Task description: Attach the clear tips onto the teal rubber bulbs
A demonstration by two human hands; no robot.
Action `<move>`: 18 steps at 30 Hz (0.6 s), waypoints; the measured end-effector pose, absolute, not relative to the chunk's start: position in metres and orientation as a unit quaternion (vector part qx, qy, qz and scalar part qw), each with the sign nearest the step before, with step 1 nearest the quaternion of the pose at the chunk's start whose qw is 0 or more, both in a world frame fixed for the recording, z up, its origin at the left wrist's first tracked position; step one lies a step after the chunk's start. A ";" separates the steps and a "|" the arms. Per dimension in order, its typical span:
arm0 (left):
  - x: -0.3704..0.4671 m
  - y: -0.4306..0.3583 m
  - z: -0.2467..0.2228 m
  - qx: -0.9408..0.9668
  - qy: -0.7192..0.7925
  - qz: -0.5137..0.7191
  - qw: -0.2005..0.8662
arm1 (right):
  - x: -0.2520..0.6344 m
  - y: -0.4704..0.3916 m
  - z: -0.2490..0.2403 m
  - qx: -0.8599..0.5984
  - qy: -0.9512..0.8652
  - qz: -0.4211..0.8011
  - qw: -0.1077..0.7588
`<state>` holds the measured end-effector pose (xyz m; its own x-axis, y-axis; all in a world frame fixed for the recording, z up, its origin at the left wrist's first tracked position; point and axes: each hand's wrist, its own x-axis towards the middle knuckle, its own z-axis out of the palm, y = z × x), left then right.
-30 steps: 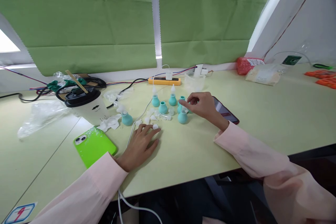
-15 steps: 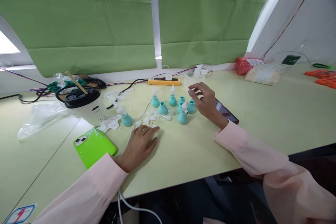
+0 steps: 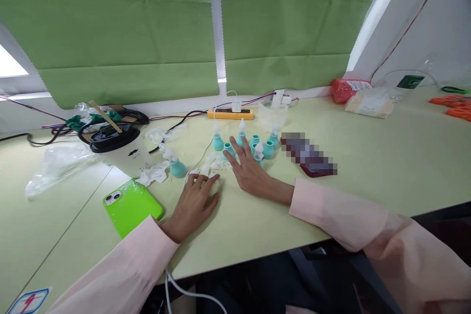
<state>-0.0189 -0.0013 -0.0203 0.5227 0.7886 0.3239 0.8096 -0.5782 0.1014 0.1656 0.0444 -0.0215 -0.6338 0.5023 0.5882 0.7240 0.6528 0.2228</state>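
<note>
Several teal rubber bulbs stand on the table, some with a translucent white nozzle, like the bulb (image 3: 218, 142) at the back left, others with bare mouths, like the bulb (image 3: 269, 150) on the right. My right hand (image 3: 251, 172) hovers before the cluster with fingers spread and nothing in it, partly covering a few bulbs. Small translucent white pieces (image 3: 214, 165) lie between my hands. My left hand (image 3: 196, 202) rests on the table, fingers apart, its index fingertip beside those pieces. Left of them a nozzled bulb (image 3: 177, 168) leans over.
A green phone (image 3: 133, 207) and a lidded paper cup (image 3: 127, 157) are on the left. A dark phone (image 3: 309, 155) lies right of the bulbs. Behind them are a yellow power strip (image 3: 230, 115) and a plastic bag (image 3: 273, 117). A white cable (image 3: 201, 158) passes my left hand.
My right hand has moved left and nearer to me, from beside the dark phone to the front of the bulbs, its fingers spreading. A nozzled bulb at the back right now shows. My left hand barely moved.
</note>
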 end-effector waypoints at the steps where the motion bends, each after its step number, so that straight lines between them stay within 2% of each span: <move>1: -0.019 -0.001 -0.021 -0.870 -0.463 -0.167 0.039 | 0.163 0.047 -0.025 -0.366 -0.872 -0.224 0.233; 7: -0.018 -0.002 -0.019 -0.853 -0.501 -0.134 0.067 | 0.156 0.052 -0.036 -0.435 -0.853 -0.208 0.197; 18: -0.020 -0.003 -0.025 -0.875 -0.457 -0.138 0.079 | 0.153 0.051 -0.029 -0.489 -0.843 -0.217 0.056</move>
